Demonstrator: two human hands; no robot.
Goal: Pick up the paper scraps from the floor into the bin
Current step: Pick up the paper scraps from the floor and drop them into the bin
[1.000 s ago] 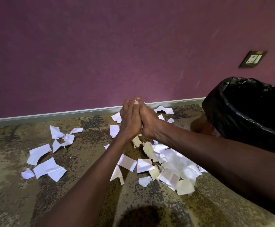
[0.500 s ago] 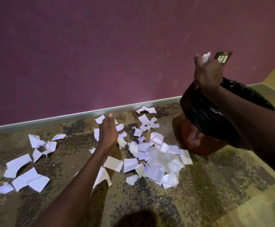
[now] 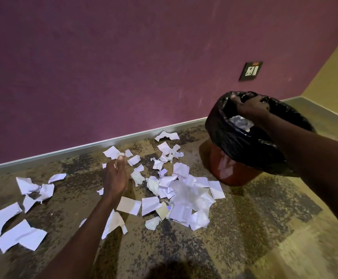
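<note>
So the right hand (image 3: 251,107) is over the mouth of the bin (image 3: 242,137), the red one with the black liner (image 3: 220,125), dropping its load — white paper already sits inside. I honestly can't tell how far those fingers are spread or whether anything is still in them, the hand is dark against the liner. The left hand (image 3: 115,178) hangs low over the floor (image 3: 244,228) with its fingers loosely curled and nothing in them, near a scrap by the skirting (image 3: 43,156). Most of the paper scraps (image 3: 184,190) are still on the floor: a thick heap just beside the bin and a looser bunch (image 3: 19,228) well off to the left. My take for doing this bit well — let go only once the hand is properly inside the rim so nothing flutters back out, and get the left hand raking the heap together meanwhile. Compared with half a second ago, the right hand was up above the bin with white paper poking out of the fist, and now it's down at the opening; the left hand has barely shifted.
</note>
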